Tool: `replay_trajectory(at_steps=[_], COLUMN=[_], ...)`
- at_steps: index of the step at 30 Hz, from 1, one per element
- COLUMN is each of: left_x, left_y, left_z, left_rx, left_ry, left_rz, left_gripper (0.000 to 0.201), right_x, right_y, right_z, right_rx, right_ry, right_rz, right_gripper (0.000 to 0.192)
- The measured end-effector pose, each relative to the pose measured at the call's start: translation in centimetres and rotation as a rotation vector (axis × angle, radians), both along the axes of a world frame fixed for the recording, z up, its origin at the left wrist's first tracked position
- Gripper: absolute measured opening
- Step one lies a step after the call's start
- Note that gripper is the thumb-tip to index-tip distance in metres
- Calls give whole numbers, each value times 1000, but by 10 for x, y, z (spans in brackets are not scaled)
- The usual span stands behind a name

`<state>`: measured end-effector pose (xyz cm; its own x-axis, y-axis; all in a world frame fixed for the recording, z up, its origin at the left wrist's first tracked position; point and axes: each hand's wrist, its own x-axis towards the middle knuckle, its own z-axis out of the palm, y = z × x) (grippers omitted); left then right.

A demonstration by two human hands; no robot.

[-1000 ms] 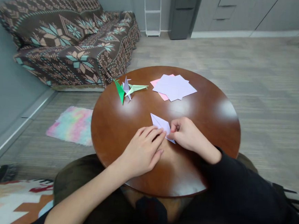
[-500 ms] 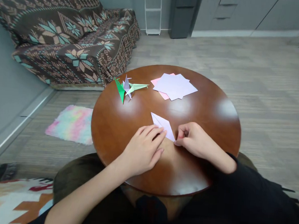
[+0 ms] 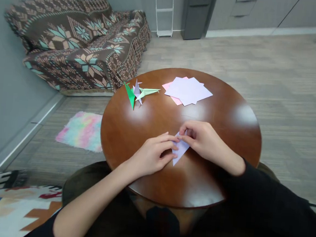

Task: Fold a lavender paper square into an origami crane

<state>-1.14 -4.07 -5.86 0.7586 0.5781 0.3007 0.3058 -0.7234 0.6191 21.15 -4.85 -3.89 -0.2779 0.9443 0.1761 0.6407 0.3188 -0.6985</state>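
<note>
Two hands' fingers [image 3: 172,138] seemingly pinching lilac paper [image 3: 180,151].

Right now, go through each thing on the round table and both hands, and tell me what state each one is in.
Lilac folded paper: partly folded, pointed, held between both hands.
Left hand: fingers pinching the paper's left side.
Right hand: fingers closed on the paper's top edge.
Paper stack: flat, unfolded, fanned.
Origami cranes: finished, clustered together.
Round table: upright, glossy.
</note>
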Motion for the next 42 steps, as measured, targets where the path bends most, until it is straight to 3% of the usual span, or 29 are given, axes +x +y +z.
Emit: replay_trajectory(at_steps=[3,8,13,16,20,26,32,42], left_x=[0,-5,0,7,15,15,2,0], left_y=[-3,-18,-40,-50,-58,-64,-52,-46], left_z=[4,6,11,17,19,9,5,1], left_rx=[24,169,414,479,439,359,311,326], left_ry=[20,142,391,520,537,472,395,336], left_rz=[78,207,264,364,400,387,271,236], left_gripper=[12,22,27,33,41,54,56,56], right_x=[-1,2,-2,-8,-13,-12,-12,-18], right_y=[11,14,17,20,24,35,34,30], right_z=[-4,5,14,14,12,11,8,-1], right_rx=[-37,-165,-237,-240,-242,-244,-307,-313], right_ry=[-69,-131,-220,-315,-354,-275,-128,-19], right_rz=[73,33,39,-9,-59,-14,73,11], right_gripper=[15,14,10,20,27,13,9,13])
